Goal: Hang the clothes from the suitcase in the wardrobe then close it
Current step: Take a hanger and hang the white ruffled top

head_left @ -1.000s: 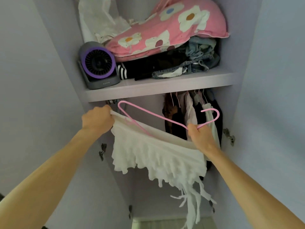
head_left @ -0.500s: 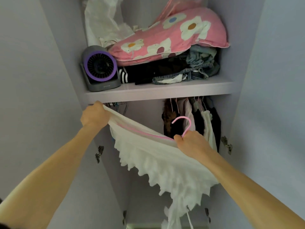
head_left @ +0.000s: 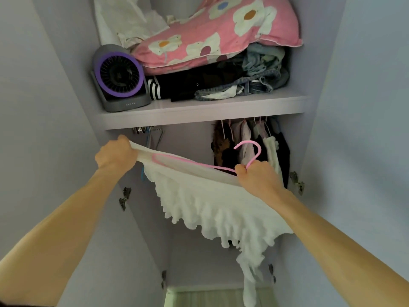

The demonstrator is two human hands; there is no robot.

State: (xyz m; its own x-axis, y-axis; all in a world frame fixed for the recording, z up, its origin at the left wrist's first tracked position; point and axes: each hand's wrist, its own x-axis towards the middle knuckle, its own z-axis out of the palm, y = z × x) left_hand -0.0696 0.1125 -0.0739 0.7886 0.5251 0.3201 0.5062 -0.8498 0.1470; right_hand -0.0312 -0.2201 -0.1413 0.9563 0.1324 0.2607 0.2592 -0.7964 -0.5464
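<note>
A white ruffled garment (head_left: 212, 209) stretches between my hands in front of the open wardrobe. My left hand (head_left: 116, 155) grips its left edge just under the shelf (head_left: 199, 111). My right hand (head_left: 257, 177) grips the neck of a pink hanger (head_left: 250, 151) together with the garment's right edge. The hanger's left arm lies inside the fabric, and its hook points up toward the hanging clothes (head_left: 250, 145). The suitcase is out of view.
Empty hangers (head_left: 150, 134) hang on the rail at left. On the shelf sit a grey and purple fan (head_left: 120, 78), folded dark clothes (head_left: 199, 83) and a pink flowered pillow (head_left: 221, 32). Open wardrobe doors (head_left: 44, 107) flank both sides, with hinges (head_left: 125, 197) on the walls.
The hanger has gone from lying over the garment to sitting inside it. My right hand shifted from the hanger's end to its neck, and the hook now stands clear above the fabric.
</note>
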